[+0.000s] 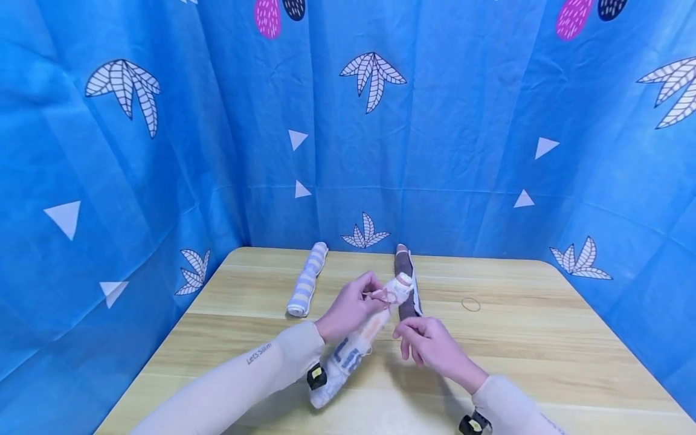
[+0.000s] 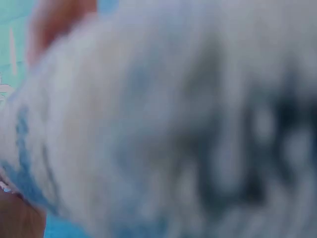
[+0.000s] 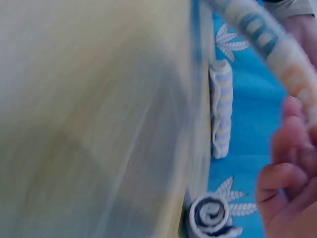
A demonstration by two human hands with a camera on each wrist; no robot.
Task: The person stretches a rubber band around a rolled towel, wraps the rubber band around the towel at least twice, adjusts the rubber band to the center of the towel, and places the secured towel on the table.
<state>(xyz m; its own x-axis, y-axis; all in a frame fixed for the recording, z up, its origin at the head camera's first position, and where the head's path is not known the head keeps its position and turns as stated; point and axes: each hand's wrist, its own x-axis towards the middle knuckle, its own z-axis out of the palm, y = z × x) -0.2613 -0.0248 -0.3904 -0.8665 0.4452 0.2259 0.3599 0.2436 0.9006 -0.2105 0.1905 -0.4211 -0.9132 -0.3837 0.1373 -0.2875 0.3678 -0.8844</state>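
Note:
My left hand (image 1: 350, 308) grips a rolled towel (image 1: 348, 356) close to its upper end. The roll is white with blue and orange patches and slants over the table, its lower end toward me. A thin pinkish loop shows around the roll at my left fingers. In the left wrist view the towel (image 2: 138, 129) fills most of the picture, blurred. My right hand (image 1: 435, 347) hovers just right of the roll, fingers loosely bent, nothing visible in them. From the right wrist, those fingers (image 3: 292, 134) appear beside the patterned towel (image 3: 277, 44).
A striped lavender-and-white rolled towel (image 1: 307, 281) lies at the back left of the wooden table (image 1: 533, 350). Behind my hands lies a dark brown roll (image 1: 404, 266) with a white edge. A thin rubber band (image 1: 470, 304) lies to the right. Blue curtain (image 1: 462, 121) surrounds the table.

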